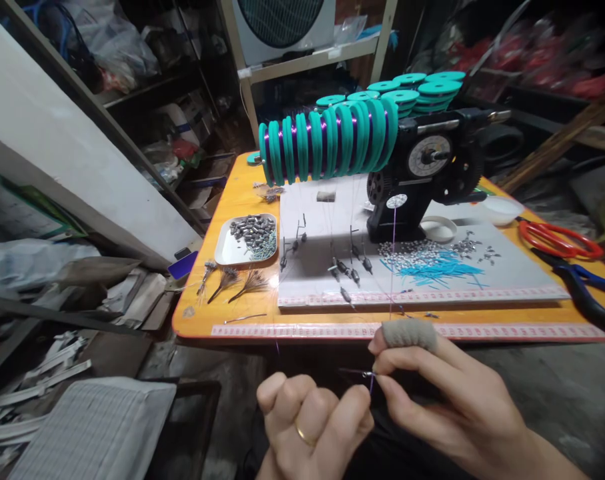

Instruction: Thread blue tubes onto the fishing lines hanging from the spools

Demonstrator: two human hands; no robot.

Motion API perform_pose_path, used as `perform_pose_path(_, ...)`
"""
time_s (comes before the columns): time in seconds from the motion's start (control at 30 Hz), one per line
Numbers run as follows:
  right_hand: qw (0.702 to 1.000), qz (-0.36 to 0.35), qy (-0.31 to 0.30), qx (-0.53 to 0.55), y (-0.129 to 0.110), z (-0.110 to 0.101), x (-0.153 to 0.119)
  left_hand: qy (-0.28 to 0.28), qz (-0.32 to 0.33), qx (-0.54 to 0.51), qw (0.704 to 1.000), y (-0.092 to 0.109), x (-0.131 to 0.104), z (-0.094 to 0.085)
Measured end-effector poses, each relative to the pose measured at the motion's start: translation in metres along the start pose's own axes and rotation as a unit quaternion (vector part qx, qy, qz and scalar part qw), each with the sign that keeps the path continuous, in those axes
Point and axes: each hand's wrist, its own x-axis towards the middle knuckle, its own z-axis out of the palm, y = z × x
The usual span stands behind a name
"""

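My left hand, a ring on one finger, is curled closed at the front of the table, with its thumb and forefinger pressed on a thin purple line. Close beside it, my right hand pinches a tiny metal swivel at its fingertips; a grey cloth sleeve wraps one finger. Purple line runs up from the right hand towards the black winding machine. Teal foam spools wound with purple line sit in a row on its shaft. Several dark sinkers hang or lie below them.
A white tray of sinkers and small tubes stands left on the orange table. Blue tubes and small metal parts lie on the white board. Red-handled scissors and blue-handled pliers are at right. A measuring tape follows the front edge.
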Motion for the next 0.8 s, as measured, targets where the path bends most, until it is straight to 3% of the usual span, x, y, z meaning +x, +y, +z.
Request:
perform_pose_path(0.13, 0.999, 0.020, -0.035, 0.035, 0.001, -0.008, 0.002, -0.004, 0.028, -0.017, 0.999, 0.003, -0.001, -0.004)
perform_pose_path(0.4, 0.999, 0.040, 0.008, 0.000, -0.003, -0.006, -0.003, 0.000, 0.014, -0.025, 1.000, 0.010, -0.003, 0.002)
perform_pose_path(0.63, 0.999, 0.042, -0.002, 0.008, -0.004, -0.009, 0.002, -0.002, 0.006, -0.028, 1.000, 0.009, -0.005, 0.001)
perform_pose_path(0.8, 0.998, 0.050, -0.036, 0.031, -0.002, -0.015, 0.006, 0.028, -0.005, -0.038, 0.999, 0.004, -0.002, 0.002)
